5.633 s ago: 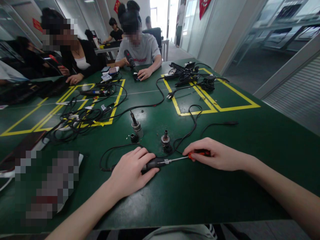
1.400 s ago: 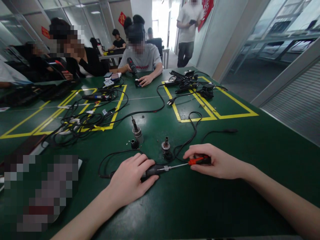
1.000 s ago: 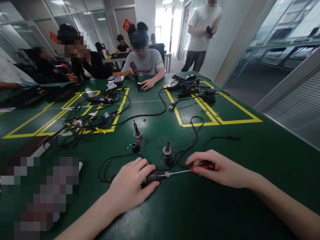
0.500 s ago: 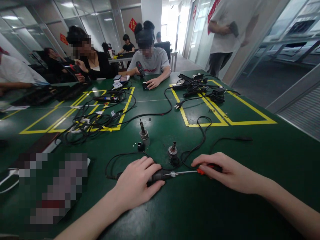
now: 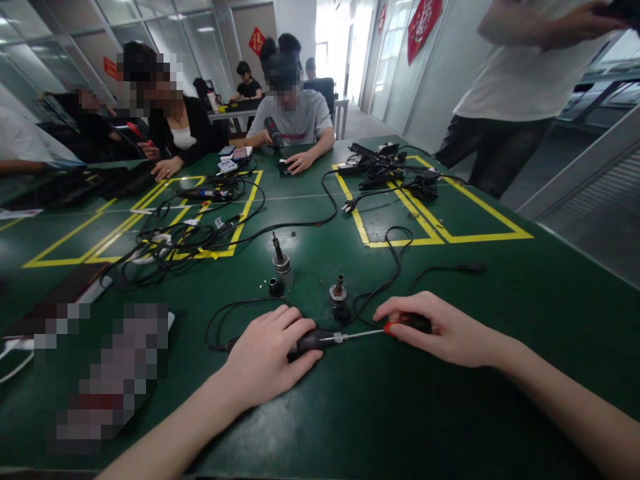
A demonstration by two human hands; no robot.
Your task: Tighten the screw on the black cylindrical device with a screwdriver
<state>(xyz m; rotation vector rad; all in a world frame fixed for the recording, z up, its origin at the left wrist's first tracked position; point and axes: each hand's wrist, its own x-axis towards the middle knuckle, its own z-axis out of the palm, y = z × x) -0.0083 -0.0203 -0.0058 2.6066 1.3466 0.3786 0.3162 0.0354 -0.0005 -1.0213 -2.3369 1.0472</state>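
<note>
Lying on the green table, a dark cylindrical tool (image 5: pixel 313 340) with a cable at its left end is under my left hand (image 5: pixel 270 353), whose fingers wrap over it. My right hand (image 5: pixel 433 330) grips the red and black handle of a screwdriver (image 5: pixel 365 333). The screwdriver's thin metal shaft points left and meets the tool's right end. Just behind the tool stands a small metal part with a shaft (image 5: pixel 339 291), beside a black ring (image 5: pixel 341 314). Farther back is a taller metal part (image 5: pixel 281 260) with a small black socket-like piece (image 5: pixel 274 287) next to it.
Tangled black cables (image 5: pixel 155 240) lie at the left, and more cables and black devices (image 5: pixel 377 160) at the back right. Yellow tape (image 5: pixel 490 237) marks the green table (image 5: pixel 500 293). A blurred-out object (image 5: pixel 115 373) is at front left. Across the table, people sit; another stands at right.
The view has shifted slightly. The standing person at the right has come nearer. A seated person at the left has lowered one hand to the table. My hands keep their holds.
</note>
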